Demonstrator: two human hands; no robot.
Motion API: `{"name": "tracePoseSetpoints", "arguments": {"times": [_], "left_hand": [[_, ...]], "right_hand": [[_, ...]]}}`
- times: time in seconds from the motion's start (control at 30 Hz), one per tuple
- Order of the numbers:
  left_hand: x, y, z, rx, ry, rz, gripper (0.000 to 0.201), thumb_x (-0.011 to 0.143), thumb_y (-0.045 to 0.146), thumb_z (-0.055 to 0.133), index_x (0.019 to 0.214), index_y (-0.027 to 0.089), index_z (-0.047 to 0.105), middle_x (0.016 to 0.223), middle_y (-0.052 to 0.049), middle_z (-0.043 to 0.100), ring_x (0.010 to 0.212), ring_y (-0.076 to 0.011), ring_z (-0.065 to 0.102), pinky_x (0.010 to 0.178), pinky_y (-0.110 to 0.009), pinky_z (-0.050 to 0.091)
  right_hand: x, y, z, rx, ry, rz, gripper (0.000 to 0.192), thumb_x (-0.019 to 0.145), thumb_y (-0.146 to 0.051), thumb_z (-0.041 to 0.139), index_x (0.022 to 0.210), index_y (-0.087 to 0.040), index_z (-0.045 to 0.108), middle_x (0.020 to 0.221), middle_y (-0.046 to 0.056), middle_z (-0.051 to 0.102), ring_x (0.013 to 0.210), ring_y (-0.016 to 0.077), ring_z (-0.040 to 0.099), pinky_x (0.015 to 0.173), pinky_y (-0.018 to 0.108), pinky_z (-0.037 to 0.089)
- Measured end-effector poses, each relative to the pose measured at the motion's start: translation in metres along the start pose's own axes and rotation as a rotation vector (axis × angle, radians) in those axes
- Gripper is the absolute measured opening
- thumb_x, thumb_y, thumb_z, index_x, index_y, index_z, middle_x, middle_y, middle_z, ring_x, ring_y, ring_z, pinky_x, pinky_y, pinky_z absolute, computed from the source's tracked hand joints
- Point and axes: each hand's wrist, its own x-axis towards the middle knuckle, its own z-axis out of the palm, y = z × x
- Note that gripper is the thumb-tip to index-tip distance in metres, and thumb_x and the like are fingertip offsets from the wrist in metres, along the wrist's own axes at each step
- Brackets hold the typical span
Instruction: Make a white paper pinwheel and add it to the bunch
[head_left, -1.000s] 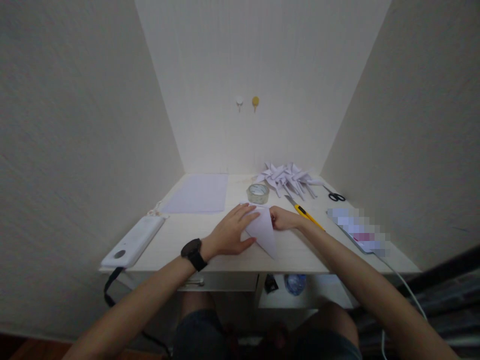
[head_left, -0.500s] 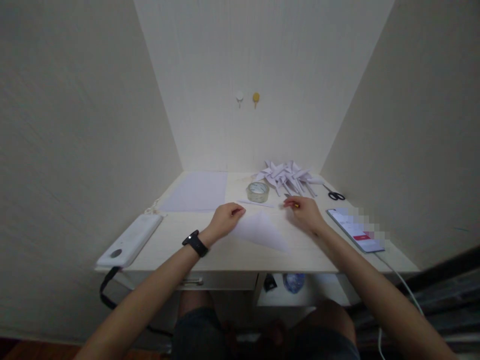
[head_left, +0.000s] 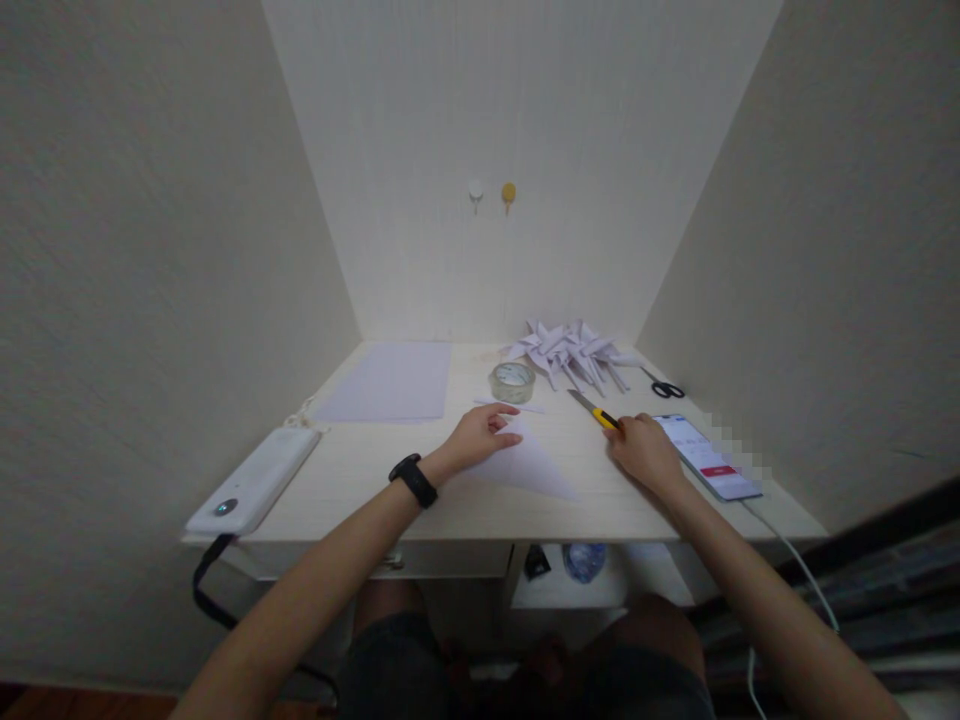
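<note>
Left hand (head_left: pixel 480 437) pressed flat, fingers spread, on folded paper (head_left: pixel 529 465), pinning it to desk (head_left: pixel 360 480). Right hand (head_left: pixel 643 452), just right of paper, gripped yellow utility knife (head_left: pixel 596 411), blade extended away.

The folded paper (head_left: pixel 529 462) under the left hand (head_left: pixel 480 437) is plain white. The knife (head_left: pixel 592 409) at the right hand (head_left: pixel 646 452) has a yellow and black handle and a grey blade. Beyond the left hand, the tape roll (head_left: pixel 513 381) looks clear, perhaps faintly greenish. The wristwatch (head_left: pixel 413 479) is black.
</note>
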Motion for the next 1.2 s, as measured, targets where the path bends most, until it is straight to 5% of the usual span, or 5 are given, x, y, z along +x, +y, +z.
{"name": "tracePoseSetpoints", "arguments": {"times": [0.13, 0.37, 0.93, 1.07, 1.2], "left_hand": [[0.002, -0.010, -0.001, -0.146, 0.029, -0.030, 0.044, 0.071, 0.033, 0.076, 0.109, 0.011, 0.068, 0.079, -0.003, 0.067, 0.071, -0.0155, 0.060, 0.070, -0.029, 0.050], [-0.003, -0.010, -0.018, -0.002, 0.049, -0.016, 0.033, 0.079, 0.034, 0.068, 0.101, 0.010, 0.071, 0.093, -0.010, 0.072, 0.083, -0.0195, 0.062, 0.077, -0.033, 0.050], [-0.003, -0.011, -0.023, 0.257, 0.119, -0.135, 0.031, 0.080, 0.030, 0.066, 0.107, 0.013, 0.071, 0.099, -0.010, 0.073, 0.088, -0.0234, 0.066, 0.085, -0.036, 0.052], [-0.016, 0.002, -0.017, 0.490, 0.279, 0.088, 0.042, 0.084, 0.025, 0.062, 0.125, 0.012, 0.062, 0.122, -0.015, 0.064, 0.112, -0.0275, 0.060, 0.100, -0.044, 0.047], [-0.034, 0.018, -0.007, 0.694, 0.067, 0.462, 0.034, 0.087, 0.013, 0.051, 0.115, 0.021, 0.068, 0.128, -0.010, 0.063, 0.127, -0.0275, 0.051, 0.108, -0.049, 0.040]], "right_hand": [[-0.016, 0.012, -0.003, 0.163, 0.106, -0.125, 0.029, 0.090, -0.027, 0.049, 0.103, -0.013, 0.071, 0.093, 0.017, 0.066, 0.087, 0.0282, 0.061, 0.074, 0.038, 0.047], [-0.019, -0.002, 0.003, 0.573, -0.114, -0.446, 0.030, 0.084, -0.021, 0.057, 0.111, -0.019, 0.072, 0.101, 0.011, 0.067, 0.096, 0.0251, 0.060, 0.089, 0.038, 0.047], [-0.016, -0.006, -0.002, 0.602, -0.185, -0.513, 0.031, 0.081, -0.017, 0.059, 0.108, -0.021, 0.074, 0.103, 0.011, 0.068, 0.095, 0.0252, 0.060, 0.089, 0.042, 0.048], [-0.016, -0.005, -0.002, 0.594, -0.195, -0.513, 0.031, 0.082, -0.017, 0.059, 0.109, -0.021, 0.073, 0.103, 0.010, 0.068, 0.095, 0.0246, 0.061, 0.088, 0.040, 0.049], [-0.016, -0.006, -0.003, 0.576, -0.202, -0.498, 0.031, 0.082, -0.018, 0.060, 0.110, -0.019, 0.073, 0.104, 0.011, 0.068, 0.096, 0.0250, 0.060, 0.090, 0.041, 0.048]]}}
